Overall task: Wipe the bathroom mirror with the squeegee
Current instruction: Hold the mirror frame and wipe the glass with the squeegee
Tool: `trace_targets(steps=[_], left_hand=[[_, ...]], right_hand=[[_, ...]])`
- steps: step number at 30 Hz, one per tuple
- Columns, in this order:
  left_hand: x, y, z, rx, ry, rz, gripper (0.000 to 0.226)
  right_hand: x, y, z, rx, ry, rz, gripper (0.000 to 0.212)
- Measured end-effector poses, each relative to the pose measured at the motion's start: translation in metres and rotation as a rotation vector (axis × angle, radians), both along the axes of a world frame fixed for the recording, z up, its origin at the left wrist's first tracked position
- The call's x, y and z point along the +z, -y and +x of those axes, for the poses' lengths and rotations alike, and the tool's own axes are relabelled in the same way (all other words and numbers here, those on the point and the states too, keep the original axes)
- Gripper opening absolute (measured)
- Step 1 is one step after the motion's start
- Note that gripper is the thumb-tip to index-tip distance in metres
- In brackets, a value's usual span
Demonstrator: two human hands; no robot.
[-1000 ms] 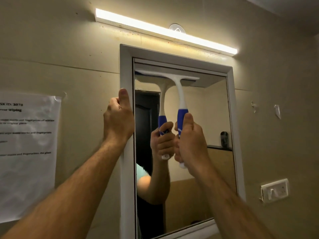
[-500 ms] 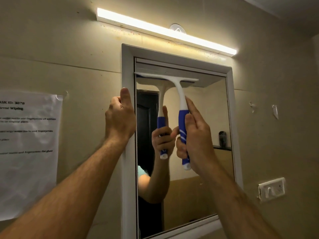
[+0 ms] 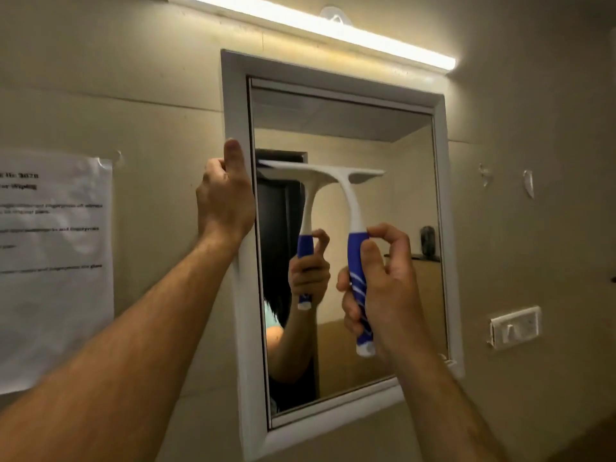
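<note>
The head view looks up at a white-framed mirror (image 3: pixel 336 228) fixed to a beige wall (image 3: pixel 133 78), with a lit tube light (image 3: pixel 316 26) running along the wall just above its top edge. The right hand (image 3: pixel 383 291) is closed around the blue and white handle of the squeegee (image 3: pixel 353 228), thumb pressed along the near side of the grip and the index finger curled over the top of the blue part; the handle's white end cap pokes out below the palm. The squeegee stands roughly upright, its white neck curving up to a wide blade that lies flat against the glass in the upper left part of the mirror, the blade's left tip close to the inner edge of the frame. The left hand (image 3: pixel 226 198) grips the frame's left side, fingers wrapped round the outer edge and the thumb pointing up along the front face. The glass reflects the squeegee, the hand on it, a forearm and a dark doorway. On the wall to the left hangs 1 printed paper sheet (image 3: pixel 53 261), its text blurred. To the right of the mirror sits a white switch plate (image 3: pixel 515 326), with 2 small clear hooks (image 3: pixel 528 183) higher up.
</note>
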State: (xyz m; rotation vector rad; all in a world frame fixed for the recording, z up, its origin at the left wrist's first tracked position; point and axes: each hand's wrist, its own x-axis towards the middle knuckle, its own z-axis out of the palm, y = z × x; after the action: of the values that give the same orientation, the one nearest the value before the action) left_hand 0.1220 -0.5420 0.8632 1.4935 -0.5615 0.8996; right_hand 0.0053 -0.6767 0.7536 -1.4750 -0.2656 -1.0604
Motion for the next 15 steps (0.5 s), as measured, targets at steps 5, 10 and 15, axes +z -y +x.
trace_targets(steps=[5, 10, 15], left_hand=[[-0.002, 0.001, -0.007, -0.021, -0.01, -0.01, 0.047], [-0.019, 0.002, -0.009, -0.008, -0.011, -0.023, 0.035], [-0.059, 0.0, -0.009, -0.102, -0.099, -0.063, 0.041]], right_hand=[[-0.042, -0.009, 0.0, -0.1, -0.054, 0.03, 0.021], [-0.099, -0.022, -0.002, -0.102, -0.164, 0.213, 0.029], [-0.07, -0.013, -0.006, -0.047, -0.097, 0.178, 0.023]])
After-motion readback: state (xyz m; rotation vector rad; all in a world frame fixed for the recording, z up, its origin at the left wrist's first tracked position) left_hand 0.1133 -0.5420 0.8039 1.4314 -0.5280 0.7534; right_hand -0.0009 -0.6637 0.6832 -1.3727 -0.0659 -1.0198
